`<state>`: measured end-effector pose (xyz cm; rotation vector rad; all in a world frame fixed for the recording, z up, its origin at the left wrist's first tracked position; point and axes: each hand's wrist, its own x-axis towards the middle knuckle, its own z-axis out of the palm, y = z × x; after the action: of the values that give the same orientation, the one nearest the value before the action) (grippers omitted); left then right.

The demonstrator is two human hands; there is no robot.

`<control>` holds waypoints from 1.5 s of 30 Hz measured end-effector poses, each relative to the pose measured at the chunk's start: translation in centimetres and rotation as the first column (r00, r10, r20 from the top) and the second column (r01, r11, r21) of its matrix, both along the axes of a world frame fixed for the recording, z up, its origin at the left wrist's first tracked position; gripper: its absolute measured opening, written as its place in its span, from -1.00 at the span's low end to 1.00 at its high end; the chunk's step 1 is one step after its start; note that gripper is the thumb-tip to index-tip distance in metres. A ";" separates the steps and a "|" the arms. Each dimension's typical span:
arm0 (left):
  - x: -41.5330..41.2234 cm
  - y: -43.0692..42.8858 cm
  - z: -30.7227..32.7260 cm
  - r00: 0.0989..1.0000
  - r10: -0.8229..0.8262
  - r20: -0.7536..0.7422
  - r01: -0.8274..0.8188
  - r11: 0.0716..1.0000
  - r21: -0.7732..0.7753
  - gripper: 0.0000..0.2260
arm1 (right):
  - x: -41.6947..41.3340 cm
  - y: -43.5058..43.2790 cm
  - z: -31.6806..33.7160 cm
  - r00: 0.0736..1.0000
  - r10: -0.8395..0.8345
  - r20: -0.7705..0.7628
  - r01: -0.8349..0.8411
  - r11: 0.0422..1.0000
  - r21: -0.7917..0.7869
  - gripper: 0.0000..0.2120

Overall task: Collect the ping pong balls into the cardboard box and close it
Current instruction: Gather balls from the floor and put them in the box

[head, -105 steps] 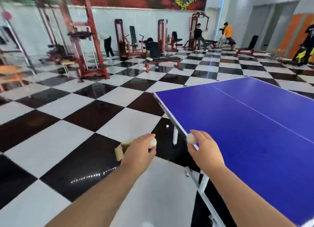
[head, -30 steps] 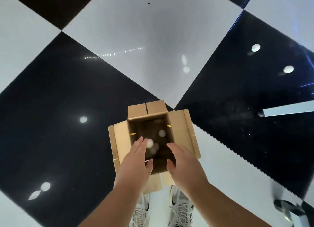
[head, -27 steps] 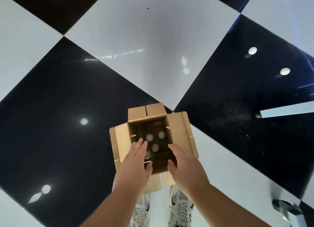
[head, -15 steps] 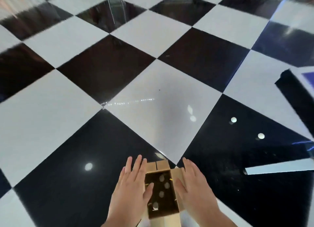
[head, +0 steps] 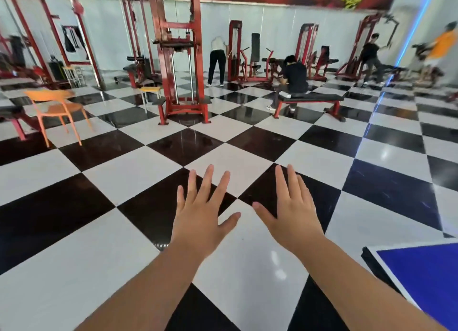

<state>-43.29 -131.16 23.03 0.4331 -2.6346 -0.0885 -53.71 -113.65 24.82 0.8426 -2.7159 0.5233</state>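
In the head view, the left hand (head: pixel 200 221) and the right hand (head: pixel 292 219) are hovering side by side over the checkered floor (head: pixel 104 246), palms down, every finger spread wide and gripping nothing at all. Half a second ago these same hands were flanking the open cardboard box with several ping pong balls lying in its bottom; now the camera is tilting up toward the gym, and the box is sitting out of frame, presumably low and close to the body, behind the fingertips. No ball is showing anywhere on the tiles ahead of the fingers or off to either side of them. Beyond the left fingertips a red weight machine (head: pixel 181 65) is standing, with an orange chair (head: pixel 53 105) well off to the left; beyond the right fingertips a seated person (head: pixel 292 80) is resting on a red bench (head: pixel 309 100). A corner of the blue ping pong table (head: pixel 421 268) is poking in, near the right forearm. The lift of the gaze suggests the person is scanning for stray balls, so collecting seems unfinished and the flaps are probably waiting to be folded shut.
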 end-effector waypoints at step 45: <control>-63.4 -15.5 -3.6 0.491 -0.834 0.253 0.869 0.490 -0.072 -0.22 | -39.9 -12.1 -5.3 0.462 -0.868 0.180 0.874 0.480 0.075 -0.23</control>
<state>-106.66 -146.62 19.47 -1.0571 -2.7206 -0.1092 -93.57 -125.76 19.55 -0.7245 -2.7997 0.3838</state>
